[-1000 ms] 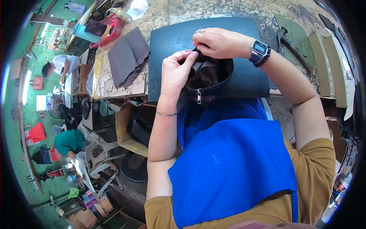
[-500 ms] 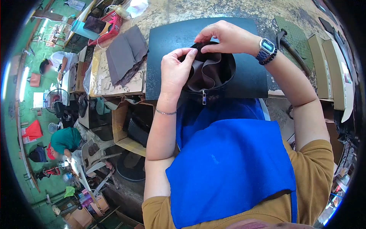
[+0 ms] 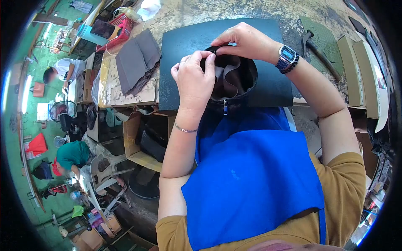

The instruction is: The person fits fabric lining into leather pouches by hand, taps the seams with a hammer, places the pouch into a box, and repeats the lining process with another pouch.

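A dark pouch (image 3: 233, 79) with a brown lining stands with its mouth open on a black board (image 3: 272, 46). A metal zipper pull (image 3: 225, 108) hangs at its near side. At the far left of the rim, my left hand (image 3: 192, 77) is closed in a pinch on the edge. Just beyond it, my right hand (image 3: 251, 40), with a digital watch on the wrist, pinches the same rim from the far side. The fingertips of both hands nearly meet there. Whatever small part lies between them is hidden.
Left of the board lie dark grey sheets (image 3: 136, 60) and a red basket (image 3: 125, 27). On the right, a hammer (image 3: 322, 56) rests on a green mat (image 3: 312, 27) beside cardboard boxes (image 3: 351, 75). An open carton (image 3: 132, 136) stands below the table edge. Two people work farther left.
My left hand has turned and lifted slightly, its fingers curling more at the rim. My right hand has shifted a little left. The pouch stays in nearly the same place.
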`<state>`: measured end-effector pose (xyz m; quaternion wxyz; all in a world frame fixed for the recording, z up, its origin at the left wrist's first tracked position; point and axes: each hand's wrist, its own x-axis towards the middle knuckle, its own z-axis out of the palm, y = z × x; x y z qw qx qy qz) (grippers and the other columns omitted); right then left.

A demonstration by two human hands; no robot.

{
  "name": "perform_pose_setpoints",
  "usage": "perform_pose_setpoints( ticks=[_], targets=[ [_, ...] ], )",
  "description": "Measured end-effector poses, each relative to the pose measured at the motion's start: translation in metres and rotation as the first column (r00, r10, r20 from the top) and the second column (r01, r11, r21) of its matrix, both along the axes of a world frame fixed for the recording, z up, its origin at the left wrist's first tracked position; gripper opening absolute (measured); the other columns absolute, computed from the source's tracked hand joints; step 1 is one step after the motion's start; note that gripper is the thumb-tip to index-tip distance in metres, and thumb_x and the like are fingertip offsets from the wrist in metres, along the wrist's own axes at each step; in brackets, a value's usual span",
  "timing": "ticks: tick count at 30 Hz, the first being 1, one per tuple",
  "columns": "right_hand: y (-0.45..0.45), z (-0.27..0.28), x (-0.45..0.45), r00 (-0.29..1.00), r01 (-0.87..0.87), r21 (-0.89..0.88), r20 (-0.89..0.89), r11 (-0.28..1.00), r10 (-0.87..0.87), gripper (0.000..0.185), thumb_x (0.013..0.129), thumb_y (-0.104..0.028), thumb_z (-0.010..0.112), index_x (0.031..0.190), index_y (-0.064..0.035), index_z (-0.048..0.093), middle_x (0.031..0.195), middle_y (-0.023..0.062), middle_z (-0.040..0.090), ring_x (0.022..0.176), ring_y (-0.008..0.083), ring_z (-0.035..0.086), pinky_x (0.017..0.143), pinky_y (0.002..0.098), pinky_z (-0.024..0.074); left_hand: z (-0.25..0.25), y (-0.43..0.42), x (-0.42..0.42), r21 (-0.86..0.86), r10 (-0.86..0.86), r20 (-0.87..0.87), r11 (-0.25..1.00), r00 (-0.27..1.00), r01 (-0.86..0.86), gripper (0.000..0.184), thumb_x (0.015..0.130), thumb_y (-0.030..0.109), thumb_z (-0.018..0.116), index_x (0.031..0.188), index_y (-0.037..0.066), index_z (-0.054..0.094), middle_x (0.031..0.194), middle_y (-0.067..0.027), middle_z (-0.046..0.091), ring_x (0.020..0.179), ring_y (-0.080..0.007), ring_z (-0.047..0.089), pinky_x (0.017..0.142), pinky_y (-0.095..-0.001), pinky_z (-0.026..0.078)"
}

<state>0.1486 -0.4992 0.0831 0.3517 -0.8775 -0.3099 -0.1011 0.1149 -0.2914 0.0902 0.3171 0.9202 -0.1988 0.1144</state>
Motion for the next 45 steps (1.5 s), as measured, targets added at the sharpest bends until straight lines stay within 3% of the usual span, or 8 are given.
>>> perform_pose_setpoints(
  ticks=[12, 16, 28, 34, 39, 41, 42, 45],
  targets=[
    [-0.004, 0.004, -0.002, 0.99, 0.051, 0.049, -0.136, 0.998, -0.044, 0.027, 0.088, -0.028, 0.073, 0.106, -0.0085, 0.076, 0.094, 0.0148, 0.074, 0.08, 0.025, 0.072, 0.076, 0.0316, 0.0556, -0.02, 0.005, 0.018, -0.256, -0.015, -0.033, 0.967, 0.999, 0.006, 0.024, 0.091, 0.029, 0.067, 0.092, 0.005, 0.072, 0.105, -0.0103, 0.067, 0.101, -0.0285, 0.063, 0.087, -0.0396, 0.048],
    [-0.006, 0.004, -0.001, 0.982, 0.049, 0.053, -0.185, 0.997, -0.039, 0.027, 0.088, -0.029, 0.073, 0.106, -0.0088, 0.076, 0.094, 0.0134, 0.075, 0.081, 0.0237, 0.072, 0.076, 0.0308, 0.0555, -0.021, 0.005, 0.02, -0.483, -0.131, -0.345, 0.874, 0.929, -0.056, 0.028, 0.094, 0.025, 0.067, 0.096, -0.003, 0.071, 0.088, -0.009, 0.072, 0.081, -0.0135, 0.064, 0.076, -0.0295, 0.051],
    [-0.006, 0.011, -0.001, 0.98, 0.031, 0.011, -0.199, 0.999, -0.028, 0.022, 0.091, -0.021, 0.07, 0.105, -0.0043, 0.075, 0.091, 0.0127, 0.074, 0.081, 0.0204, 0.071, 0.076, 0.0294, 0.0559, -0.021, 0.004, 0.022, -0.521, -0.189, -0.41, 0.852, 0.892, -0.059, 0.026, 0.094, 0.022, 0.07, 0.1, -0.003, 0.072, 0.086, -0.0023, 0.07, 0.074, -0.0035, 0.059, 0.064, -0.0188, 0.048],
    [-0.007, 0.012, 0.005, 0.948, 0.02, 0.005, -0.317, 1.0, -0.017, 0.022, 0.091, -0.019, 0.067, 0.1, 0.0, 0.071, 0.086, 0.0104, 0.072, 0.08, 0.0166, 0.068, 0.077, 0.029, 0.0549, -0.009, 0.005, 0.01, -0.341, -0.111, -0.309, 0.94, 0.945, -0.001, 0.026, 0.084, 0.022, 0.075, 0.094, -0.002, 0.074, 0.088, -0.0122, 0.074, 0.081, -0.0163, 0.07, 0.075, -0.0301, 0.053],
    [-0.007, 0.005, 0.008, 0.99, -0.011, -0.039, -0.138, 0.999, 0.006, 0.02, 0.089, -0.016, 0.064, 0.099, 0.0007, 0.066, 0.08, 0.0069, 0.068, 0.076, 0.0129, 0.064, 0.073, 0.0278, 0.0529, 0.004, 0.016, 0.002, -0.042, -0.112, -0.306, 0.994, 0.946, 0.105, 0.028, 0.081, 0.02, 0.075, 0.097, -0.003, 0.073, 0.078, -0.005, 0.07, 0.068, -0.0076, 0.061, 0.065, -0.025, 0.05],
    [-0.006, 0.016, 0.003, 0.957, -0.022, -0.013, -0.291, 1.0, 0.017, 0.018, 0.089, -0.016, 0.064, 0.097, 0.0001, 0.065, 0.076, 0.0046, 0.065, 0.072, 0.0113, 0.06, 0.068, 0.0275, 0.0508, 0.023, 0.022, 0.006, 0.136, -0.069, -0.386, 0.982, 0.92, 0.131, 0.028, 0.08, 0.02, 0.071, 0.097, -0.003, 0.072, 0.074, -0.0083, 0.069, 0.066, -0.0079, 0.06, 0.065, -0.0263, 0.05],
    [-0.002, 0.022, -0.003, 0.931, -0.027, -0.002, -0.365, 1.0, 0.024, 0.017, 0.088, -0.016, 0.063, 0.096, -0.0003, 0.064, 0.074, 0.0034, 0.063, 0.07, 0.0106, 0.058, 0.066, 0.0273, 0.0497, 0.028, 0.028, 0.013, 0.209, -0.062, -0.504, 0.959, 0.861, 0.191, 0.027, 0.081, 0.022, 0.071, 0.098, 0.002, 0.073, 0.076, -0.0124, 0.071, 0.067, -0.0165, 0.066, 0.066, -0.0309, 0.052],
    [0.009, 0.024, -0.018, 0.923, 0.083, 0.129, -0.384, 0.988, -0.027, 0.017, 0.087, -0.015, 0.065, 0.092, 0.0004, 0.064, 0.072, 0.0022, 0.062, 0.067, 0.0087, 0.055, 0.062, 0.0271, 0.0477, 0.06, 0.036, 0.018, 0.553, -0.048, -0.214, 0.817, 0.976, 0.161, 0.022, 0.081, 0.025, 0.071, 0.1, 0.014, 0.075, 0.094, -0.0131, 0.073, 0.09, -0.0323, 0.068, 0.087, -0.048, 0.05]
  ],
)
